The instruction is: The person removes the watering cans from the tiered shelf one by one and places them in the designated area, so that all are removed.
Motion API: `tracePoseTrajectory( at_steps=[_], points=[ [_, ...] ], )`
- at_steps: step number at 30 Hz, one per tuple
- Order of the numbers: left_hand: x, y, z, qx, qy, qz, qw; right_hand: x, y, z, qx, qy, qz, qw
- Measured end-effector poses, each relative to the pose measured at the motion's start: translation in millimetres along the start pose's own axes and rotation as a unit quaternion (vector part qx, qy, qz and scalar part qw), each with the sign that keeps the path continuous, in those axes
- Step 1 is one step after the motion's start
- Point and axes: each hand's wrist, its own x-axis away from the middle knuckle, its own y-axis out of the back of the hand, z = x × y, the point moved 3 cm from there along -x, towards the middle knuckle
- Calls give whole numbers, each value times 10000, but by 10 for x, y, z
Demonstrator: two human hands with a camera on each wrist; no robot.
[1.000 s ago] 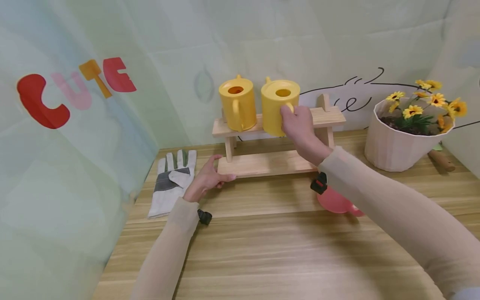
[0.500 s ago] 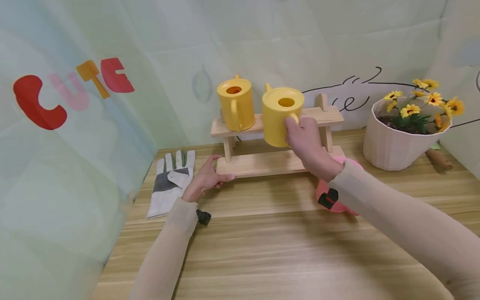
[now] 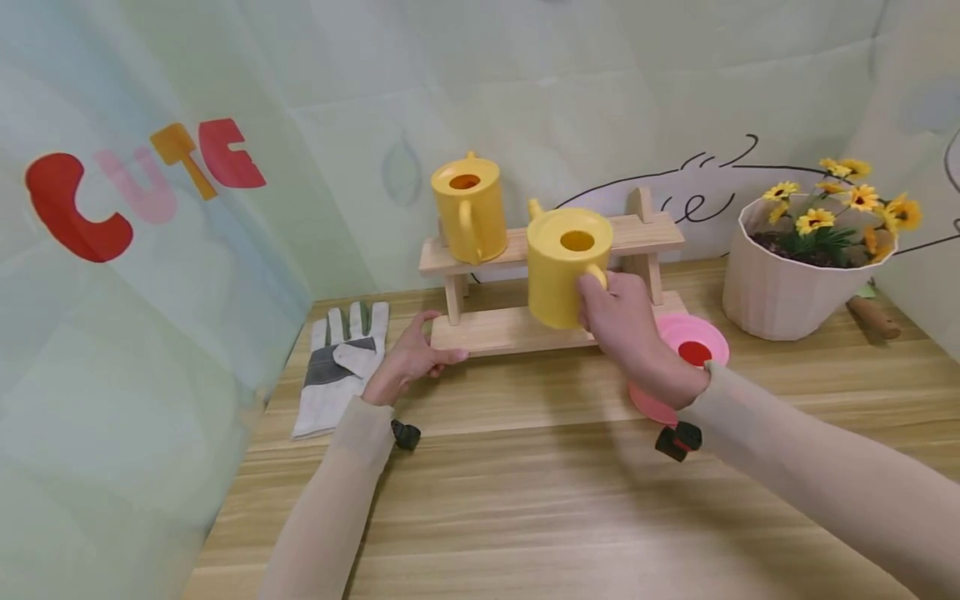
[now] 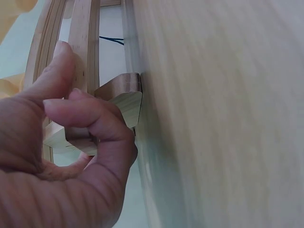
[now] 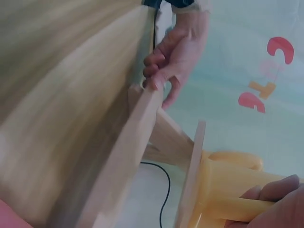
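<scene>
My right hand [image 3: 626, 321] grips the handle of a yellow watering can [image 3: 555, 283], holding it upright in front of a two-tier wooden stand. In the head view the can overlaps both tiers. A second yellow watering can [image 3: 480, 225] stands on the left of the upper shelf [image 3: 637, 233]. At the left end of the lower shelf [image 3: 487, 332], my left hand [image 3: 408, 357] holds the board between thumb and fingers, as the left wrist view shows close up. A pink watering can [image 3: 714, 337] stands on the table behind my right wrist, partly hidden by it.
A white-and-grey work glove [image 3: 330, 375] lies left of the stand. At the right is a white pot [image 3: 772, 292] of yellow flowers [image 3: 817, 218], with a wooden handle [image 3: 873, 317] lying behind it. Fabric backdrops rise behind and left of the table [image 3: 540, 508].
The right hand has brought the yellow watering can off the upper shelf, forward and down. More of the pink can now shows. The left hand has stayed on the lower shelf.
</scene>
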Motion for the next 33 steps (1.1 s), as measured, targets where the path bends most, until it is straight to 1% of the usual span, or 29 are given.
tracePoseTrajectory(
  at_steps=[8,18,29,33],
  points=[
    [-16,-9,6,7,9,31,10000,213,47,-121,-170,-250,-25,9995],
    [-26,-6,19,-44,-115,6,9999,418,93,-260,267,-484,12,9985],
    [-36,4,16,25,-121,46,9999,600,100,-416,276,-761,-43,9967],
    [-35,3,17,33,-131,65,9999,646,96,-484,391,-835,-95,9957]
  ],
)
